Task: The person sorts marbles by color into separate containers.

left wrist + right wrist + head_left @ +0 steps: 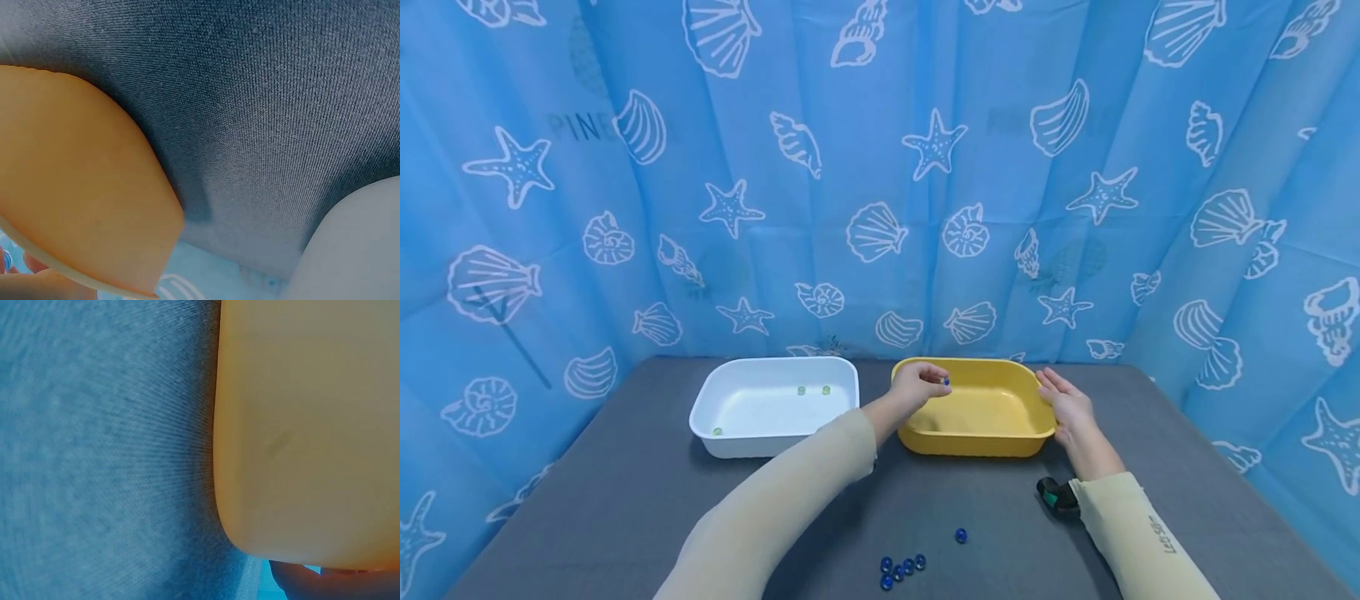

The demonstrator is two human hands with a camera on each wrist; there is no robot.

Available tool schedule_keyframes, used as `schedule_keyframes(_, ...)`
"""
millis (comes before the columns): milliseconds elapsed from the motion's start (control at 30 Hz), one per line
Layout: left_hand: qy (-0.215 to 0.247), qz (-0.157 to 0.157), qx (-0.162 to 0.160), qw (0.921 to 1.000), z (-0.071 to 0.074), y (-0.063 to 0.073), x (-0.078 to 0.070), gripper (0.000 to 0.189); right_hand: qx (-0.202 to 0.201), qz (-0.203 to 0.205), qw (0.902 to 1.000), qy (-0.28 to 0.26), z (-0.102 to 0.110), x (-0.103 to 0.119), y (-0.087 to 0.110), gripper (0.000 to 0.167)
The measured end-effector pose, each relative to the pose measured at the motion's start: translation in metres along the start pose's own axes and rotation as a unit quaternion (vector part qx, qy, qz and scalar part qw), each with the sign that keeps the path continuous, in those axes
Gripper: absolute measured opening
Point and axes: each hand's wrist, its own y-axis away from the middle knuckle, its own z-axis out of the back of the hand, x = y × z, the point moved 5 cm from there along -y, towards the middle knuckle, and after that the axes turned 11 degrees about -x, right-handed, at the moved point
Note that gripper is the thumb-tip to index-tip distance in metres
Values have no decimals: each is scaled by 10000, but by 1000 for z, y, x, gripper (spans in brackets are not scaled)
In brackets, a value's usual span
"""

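Between thumb and fingertips my left hand (917, 384) pinches a small blue bead (947, 381), held over the left part of the yellow basin (977, 446). In the left wrist view the blue bead (7, 259) shows at the lower left edge, beyond the yellow basin's wall (94, 175). My right hand (1070, 410) rests against the right end of that basin with its fingers extended along the outside. Several more blue beads (898, 572) lie together on the grey table near the front, and one blue bead (961, 536) sits apart to their right.
A white basin (737, 448) stands left of the yellow one, with three pale green beads (801, 390) inside. A black strap with a green patch (1057, 497) is at the right wrist. Behind the grey table (625, 500) hangs a blue shell-patterned curtain (880, 167).
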Motion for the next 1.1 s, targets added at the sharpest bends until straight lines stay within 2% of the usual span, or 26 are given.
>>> schedule_keyframes(267,-8,118,-27,9999,-1,-2,8,19,74,-56,9999,-45,1,-2,0,52)
schedule_keyframes(400,31,153,-19,9999,0,-2,6,23,101,16,9999,20,2,-1,0,52)
schedule_keyframes(633,82,-108,39,9999,4,3,1,25,64,34,10000,68,3,1,1,52)
schedule_keyframes(733,127,-316,292,9990,8,11,1,25,78,38,9999,56,4,1,1,52)
schedule_keyframes(833,66,-487,686,9964,13,23,2,24,138,51,9999,24,4,0,1,53)
schedule_keyframes(967,52,-823,1265,9885,19,40,4,24,223,55,9997,-17,2,0,1,53)
schedule_keyframes(1100,154,-1114,1602,9807,24,55,2,23,164,43,9999,25,1,0,-1,52)
